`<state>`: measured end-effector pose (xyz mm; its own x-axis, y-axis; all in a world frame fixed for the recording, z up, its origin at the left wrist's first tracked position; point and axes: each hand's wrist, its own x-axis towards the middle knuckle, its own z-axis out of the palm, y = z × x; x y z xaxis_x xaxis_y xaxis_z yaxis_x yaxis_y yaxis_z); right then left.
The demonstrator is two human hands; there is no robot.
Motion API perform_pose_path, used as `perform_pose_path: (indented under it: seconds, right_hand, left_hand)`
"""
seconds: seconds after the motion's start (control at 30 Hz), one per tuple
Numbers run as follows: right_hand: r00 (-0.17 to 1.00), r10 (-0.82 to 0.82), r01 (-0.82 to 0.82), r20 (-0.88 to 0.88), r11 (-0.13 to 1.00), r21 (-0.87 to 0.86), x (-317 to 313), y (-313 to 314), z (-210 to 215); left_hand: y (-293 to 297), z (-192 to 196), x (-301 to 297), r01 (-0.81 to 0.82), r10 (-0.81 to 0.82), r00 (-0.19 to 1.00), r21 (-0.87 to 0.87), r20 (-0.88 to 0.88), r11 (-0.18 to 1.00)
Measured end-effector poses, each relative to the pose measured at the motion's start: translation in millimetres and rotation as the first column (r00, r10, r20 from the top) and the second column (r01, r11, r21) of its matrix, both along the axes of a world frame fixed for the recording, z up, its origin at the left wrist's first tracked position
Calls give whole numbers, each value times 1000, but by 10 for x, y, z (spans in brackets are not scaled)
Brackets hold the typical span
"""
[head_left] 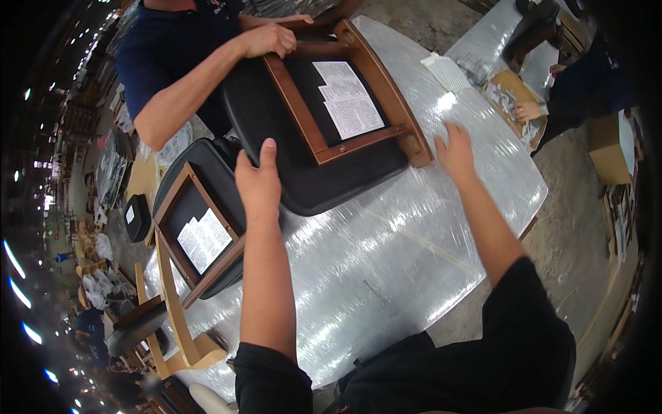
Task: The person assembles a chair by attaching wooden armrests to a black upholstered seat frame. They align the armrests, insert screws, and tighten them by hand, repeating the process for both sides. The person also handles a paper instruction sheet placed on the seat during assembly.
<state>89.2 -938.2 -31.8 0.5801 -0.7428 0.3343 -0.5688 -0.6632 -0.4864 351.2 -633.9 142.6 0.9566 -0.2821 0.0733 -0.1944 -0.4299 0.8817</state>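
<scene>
A black padded chair seat (265,110) lies underside up, with a brown wooden frame (303,114) and white printed labels (348,100) on it. My left hand (258,186) is at its left edge, thumb over the dark padding and fingers curled down around the side, partly hidden. Just right of the frame's near corner, my right hand (456,155) hangs over the wrapped table with fingers apart and nothing in it. Across from me, another person's hand (269,41) grips the frame's far left corner.
Clear film wraps the table (358,276). A second black seat with a wooden frame (196,228) lies at left, near a pale wooden chair frame (176,331). At far right are a white pad (445,72), a cardboard box (610,148) and another person's hand (529,112).
</scene>
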Motion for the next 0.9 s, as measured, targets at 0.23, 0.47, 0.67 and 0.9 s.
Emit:
perform_pose_path:
  seconds: [0.23,0.47,0.67,0.9]
  right_hand:
    - [893,-189,258,-408,959,120,-1780,1662,-732]
    - [874,-282,329,-395,943,54,-1762,1991,-916]
    - [820,-362,487,-443,848,209,-1382,1939,-832]
    - [541,-508,661,-671,749,-34,-469,1975,-934]
  left_hand:
    - [98,-728,119,-84,78,992,-56,-102,995]
    - [1402,-1440,-783,-5,-38,866,-84,-499,996]
    - [3679,-2246,-1659,-595,597,789,421,146,684]
    - [4423,-2969,-1651,-535,838,301,808,455,-247]
